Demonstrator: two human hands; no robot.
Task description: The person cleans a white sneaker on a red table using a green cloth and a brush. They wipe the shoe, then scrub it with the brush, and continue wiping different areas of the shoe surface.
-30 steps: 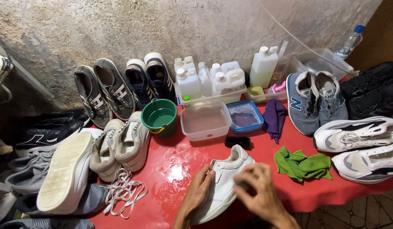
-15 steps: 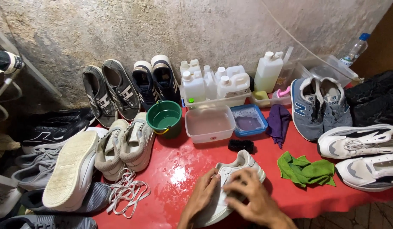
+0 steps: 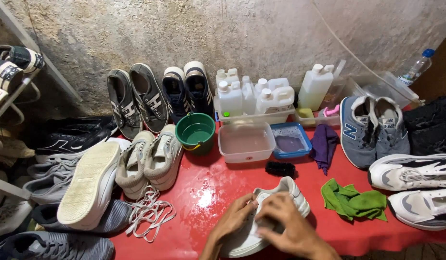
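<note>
Bare left hand [image 3: 235, 219], bare right hand [image 3: 290, 225], no sleeves

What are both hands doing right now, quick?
Left hand: holds the side of the white shoe.
Right hand: pressed on top of the shoe; whether the fingers grip anything cannot be told.

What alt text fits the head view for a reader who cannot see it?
Both hands, left hand and right hand, hold a white sneaker on a wet red table. Around it lie many other shoes, a green bucket, a clear tub, and a green cloth.
</note>
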